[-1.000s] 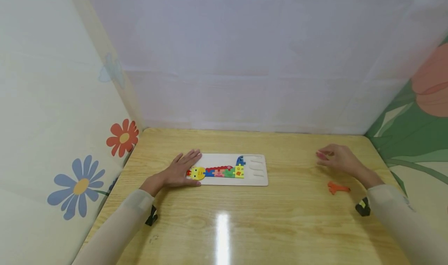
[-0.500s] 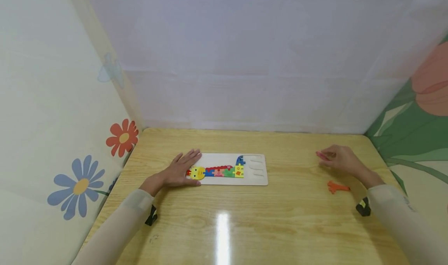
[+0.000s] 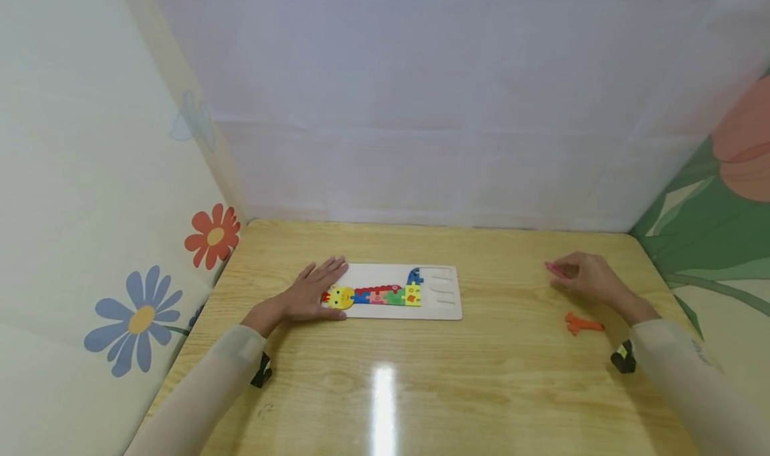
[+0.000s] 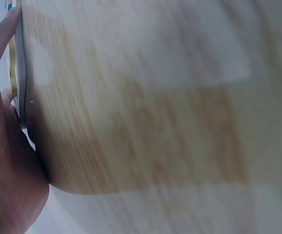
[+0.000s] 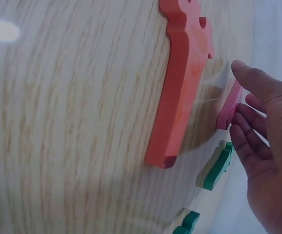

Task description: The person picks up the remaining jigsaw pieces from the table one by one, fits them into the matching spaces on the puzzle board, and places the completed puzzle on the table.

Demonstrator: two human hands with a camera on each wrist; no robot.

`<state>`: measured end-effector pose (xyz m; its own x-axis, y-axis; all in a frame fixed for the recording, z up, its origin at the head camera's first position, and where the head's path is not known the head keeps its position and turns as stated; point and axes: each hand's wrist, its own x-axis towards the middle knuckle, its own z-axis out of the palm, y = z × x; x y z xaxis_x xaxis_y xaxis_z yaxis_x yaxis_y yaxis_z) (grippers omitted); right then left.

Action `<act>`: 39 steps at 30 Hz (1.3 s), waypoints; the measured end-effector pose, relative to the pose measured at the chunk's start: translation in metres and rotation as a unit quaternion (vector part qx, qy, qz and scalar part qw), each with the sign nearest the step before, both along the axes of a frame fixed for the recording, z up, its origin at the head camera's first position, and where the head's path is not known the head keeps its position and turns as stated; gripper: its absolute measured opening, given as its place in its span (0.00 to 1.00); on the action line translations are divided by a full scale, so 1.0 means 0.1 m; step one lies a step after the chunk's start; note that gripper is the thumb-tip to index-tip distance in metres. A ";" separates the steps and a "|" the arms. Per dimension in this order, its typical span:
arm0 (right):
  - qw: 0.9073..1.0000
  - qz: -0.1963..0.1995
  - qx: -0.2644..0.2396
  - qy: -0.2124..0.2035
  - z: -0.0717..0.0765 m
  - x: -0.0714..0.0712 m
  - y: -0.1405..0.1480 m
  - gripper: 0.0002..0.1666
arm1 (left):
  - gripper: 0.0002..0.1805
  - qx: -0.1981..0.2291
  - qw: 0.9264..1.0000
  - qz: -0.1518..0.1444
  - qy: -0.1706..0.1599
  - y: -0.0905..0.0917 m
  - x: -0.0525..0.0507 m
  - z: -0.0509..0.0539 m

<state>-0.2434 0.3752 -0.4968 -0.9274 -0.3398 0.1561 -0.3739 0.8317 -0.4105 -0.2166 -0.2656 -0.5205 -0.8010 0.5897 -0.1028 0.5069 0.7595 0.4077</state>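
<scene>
A white puzzle board (image 3: 442, 312) lies on the table, its colourful giraffe pieces set in place from the yellow head (image 3: 340, 297) to the blue tail piece (image 3: 414, 277). Bare leg-shaped recesses show at its right end. My left hand (image 3: 303, 297) rests on the board's left end, fingers spread and thumb along the front edge. Far to the right, my right hand (image 3: 585, 277) holds a pink puzzle piece (image 5: 229, 107) between thumb and fingers. An orange leg-shaped puzzle piece (image 5: 177, 92) lies on the table just in front of that hand.
Two green pieces, one nearer (image 5: 216, 168) and one at the lower edge (image 5: 187, 223), lie by the right hand in the right wrist view. The wooden table (image 3: 385, 349) meets a pale wall (image 3: 385, 108) at the back and flowered sheets at both sides.
My right hand has shifted slightly toward the front, and the pink piece has turned so that more of it shows from above. My left hand and the board stay put.
</scene>
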 end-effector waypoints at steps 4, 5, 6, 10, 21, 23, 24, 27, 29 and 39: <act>1.000 0.005 -0.004 0.006 -0.03 0.00 0.02 0.23 | 0.63 -0.001 1.000 0.000 0.001 0.00 0.00 0.01; 1.000 0.006 -0.005 0.007 -0.04 0.00 0.02 0.23 | 0.63 -0.002 1.000 0.000 0.001 0.00 0.00 0.01; 1.000 0.006 -0.007 0.007 -0.04 0.00 0.02 0.23 | 0.63 -0.001 1.000 0.000 0.002 0.00 0.00 0.01; 1.000 0.006 -0.013 0.001 -0.06 -0.01 0.03 0.22 | 0.63 -0.003 1.000 0.001 0.001 0.00 0.00 -0.01; 0.999 0.026 -0.036 0.022 -0.09 -0.02 0.02 0.18 | 0.62 0.007 1.000 0.000 0.004 0.00 0.01 0.00; 0.998 0.033 -0.041 0.030 -0.09 -0.02 0.01 0.17 | 0.62 0.008 1.000 0.000 0.003 0.00 0.01 0.00; 0.998 0.035 -0.044 0.029 -0.09 -0.02 0.01 0.16 | 0.62 0.009 1.000 0.000 0.002 0.00 0.00 0.00; 0.997 0.042 -0.055 0.030 -0.09 -0.01 -0.01 0.15 | 0.62 0.011 1.000 0.000 0.001 0.00 0.00 0.00; 0.997 0.044 -0.063 0.028 -0.08 0.00 -0.03 0.14 | 0.63 0.012 1.000 0.000 0.002 0.00 0.00 0.00; 0.997 0.046 -0.063 0.023 -0.08 0.02 -0.05 0.11 | 0.63 0.007 1.000 0.004 0.006 0.00 -0.01 -0.04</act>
